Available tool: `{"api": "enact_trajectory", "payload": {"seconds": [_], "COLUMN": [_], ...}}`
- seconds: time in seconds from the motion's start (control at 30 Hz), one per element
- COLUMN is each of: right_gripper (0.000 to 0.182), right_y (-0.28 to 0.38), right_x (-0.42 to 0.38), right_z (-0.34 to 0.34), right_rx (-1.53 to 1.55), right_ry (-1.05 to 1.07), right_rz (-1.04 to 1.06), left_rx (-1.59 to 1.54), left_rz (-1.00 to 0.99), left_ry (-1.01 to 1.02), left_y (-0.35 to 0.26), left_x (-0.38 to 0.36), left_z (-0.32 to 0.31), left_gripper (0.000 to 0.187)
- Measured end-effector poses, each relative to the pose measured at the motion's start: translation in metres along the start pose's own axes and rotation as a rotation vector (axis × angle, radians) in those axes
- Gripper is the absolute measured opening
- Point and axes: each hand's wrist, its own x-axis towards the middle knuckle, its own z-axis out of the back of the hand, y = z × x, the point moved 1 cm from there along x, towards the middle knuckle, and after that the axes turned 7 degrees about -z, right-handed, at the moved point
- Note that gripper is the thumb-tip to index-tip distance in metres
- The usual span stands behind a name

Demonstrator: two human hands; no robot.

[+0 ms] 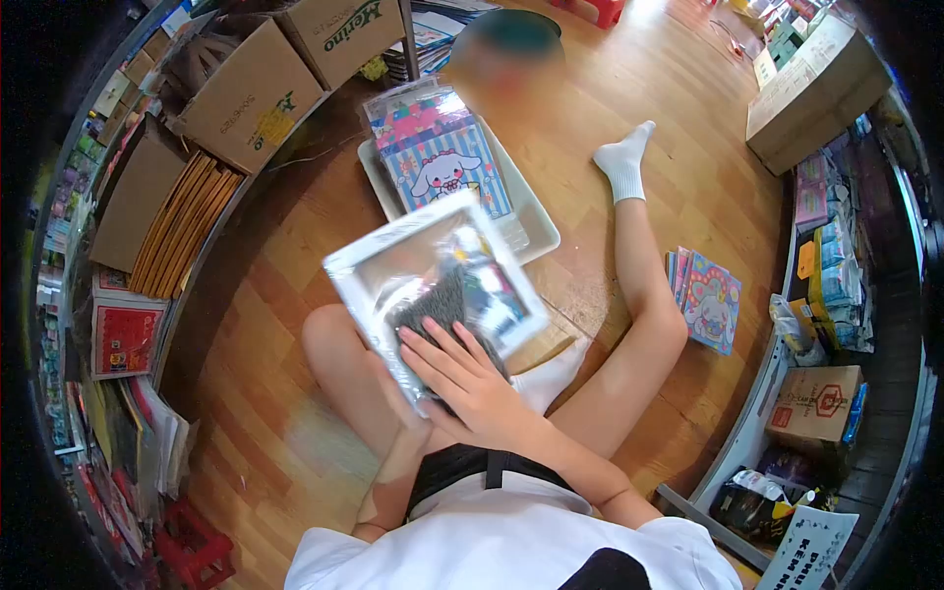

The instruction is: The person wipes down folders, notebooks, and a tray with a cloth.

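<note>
A white picture frame, seemingly wrapped in clear plastic, is held tilted above my lap. My left hand grips its lower left edge, partly hidden behind my right hand and the frame. On the frame's front lies a dark grey fuzzy cloth. My right hand presses this cloth down with its fingers stretched over it. Just beyond the frame, a white plastic tray holds a stack of plastic-wrapped pictures, the top one a cartoon dog picture on blue stripes.
A small pile of colourful cartoon pictures lies right of my leg. Cardboard boxes fill the left shelf, above a red crate. Packaged goods and a box stand on the right shelf. A large carton is at upper right.
</note>
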Motion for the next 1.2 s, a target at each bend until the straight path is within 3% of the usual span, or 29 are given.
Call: {"api": "enact_trajectory", "payload": {"seconds": [0.03, 0.1, 0.23, 0.33, 0.43, 0.47, 0.5, 0.57, 0.6, 0.67, 0.7, 0.77, 0.83, 0.93, 1.03, 1.17, 1.2], "right_gripper": [0.069, 0.073, 0.077, 0.07, 0.06, 0.056, 0.054, 0.049, 0.047, 0.041, 0.039, 0.04, 0.041, 0.044, 0.051, 0.05, 0.056], "right_y": [-0.003, -0.019, -0.068, -0.099, -0.103, -0.107, -0.112, -0.127, -0.136, -0.167, -0.18, -0.166, -0.193, -0.233, -0.272, -0.31, -0.317], "right_x": [-0.009, -0.03, -0.058, -0.072, -0.093, -0.102, -0.114, -0.151, -0.175, -0.218, -0.226, -0.215, -0.239, -0.278, -0.295, -0.289, -0.287], "right_z": [0.0, -0.005, 0.001, 0.016, 0.034, 0.041, 0.049, 0.054, 0.053, 0.042, 0.045, 0.1, 0.132, 0.158, 0.158, 0.153, 0.15], "right_rx": [-0.013, -0.049, -0.127, -0.36, -0.18, -0.21, -0.056, 0.144, 0.199, 0.194, 0.256, 0.852, 0.972, 1.207, 1.104, 1.372, 1.309], "right_ry": [0.018, 0.041, -0.159, -0.269, -0.409, -0.455, -0.483, -0.615, -0.724, -1.166, -1.413, -1.479, -1.628, -1.691, -1.737, -1.731, -1.687], "right_rz": [-0.029, -0.105, -0.265, -0.267, -0.26, -0.228, -0.272, -0.429, -0.538, -0.674, -0.611, -0.474, -0.558, -0.648, -0.715, -0.579, -0.652], "left_rx": [0.443, 0.425, 0.462, 0.517, 0.647, 0.633, 0.693, 0.548, 0.704, 1.021, 1.047, 1.098, 1.135, 1.168, 1.205, 1.205, 1.218], "left_rz": [-0.049, -0.226, -0.12, -0.002, 0.126, 0.251, 0.318, 0.322, 0.272, 0.162, 0.168, 0.177, 0.213, 0.253, 0.233, 0.224, 0.201], "left_ry": [-0.002, -0.203, -0.029, 0.049, 0.096, 0.249, 0.29, 0.737, 0.851, 1.082, 1.075, 1.058, 0.975, 0.812, 0.694, 0.615, 0.615], "left_y": [-0.017, -0.016, -0.006, 0.022, 0.046, 0.046, 0.051, 0.067, 0.07, 0.068, 0.068, 0.069, 0.069, 0.064, 0.058, 0.044, 0.042], "left_x": [0.002, 0.005, -0.002, -0.019, -0.032, -0.031, -0.033, -0.02, -0.019, -0.023, -0.023, -0.023, -0.022, -0.021, -0.02, -0.013, -0.011], "left_z": [-0.012, -0.058, -0.044, -0.041, -0.052, -0.05, -0.056, -0.06, -0.073, -0.106, -0.108, -0.11, -0.099, -0.087, -0.077, -0.074, -0.073], "left_gripper": [0.068, 0.071, 0.075, 0.069, 0.072, 0.072, 0.073, 0.062, 0.058, 0.05, 0.046, 0.039, 0.038, 0.036, 0.035, 0.034, 0.034]}}
